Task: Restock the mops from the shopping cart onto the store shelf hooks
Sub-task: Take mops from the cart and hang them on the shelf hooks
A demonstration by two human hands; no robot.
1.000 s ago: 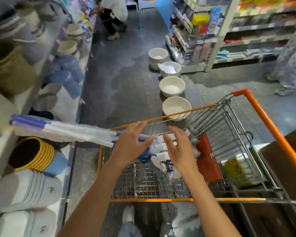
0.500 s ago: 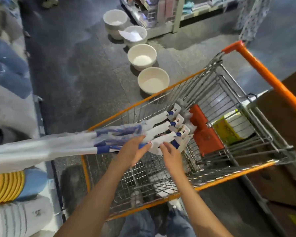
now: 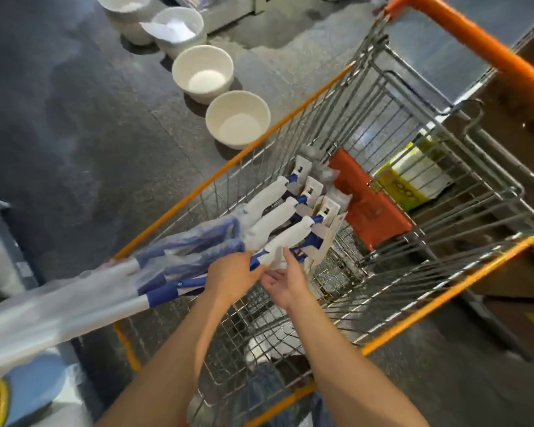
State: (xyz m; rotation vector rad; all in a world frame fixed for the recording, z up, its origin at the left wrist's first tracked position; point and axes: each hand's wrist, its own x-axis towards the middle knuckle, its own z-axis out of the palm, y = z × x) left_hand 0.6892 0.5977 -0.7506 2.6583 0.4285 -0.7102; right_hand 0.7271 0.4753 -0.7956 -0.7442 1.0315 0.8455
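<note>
Several mops (image 3: pixel 269 223) with white and blue handles wrapped in clear plastic lie across the wire shopping cart (image 3: pixel 392 331). Their handles stick out over the cart's left rim and their white heads rest against the orange child seat flap (image 3: pixel 370 208). My left hand (image 3: pixel 232 275) grips the nearest mop's blue shaft from above. My right hand (image 3: pixel 285 278) is beside it, palm turned up, fingers touching the underside of that mop's white part. No shelf hooks are in view.
White bowls (image 3: pixel 238 121) stand in a row on the dark floor beyond the cart. The cart's orange push bar (image 3: pixel 475 41) is at the upper right. A yellow-green package (image 3: pixel 413 180) sits behind the cart's flap. Shelf goods fill the lower left edge.
The view has tilted further down toward the cart. My left hand has closed on the nearest mop's shaft, and my right hand has turned palm up under it.
</note>
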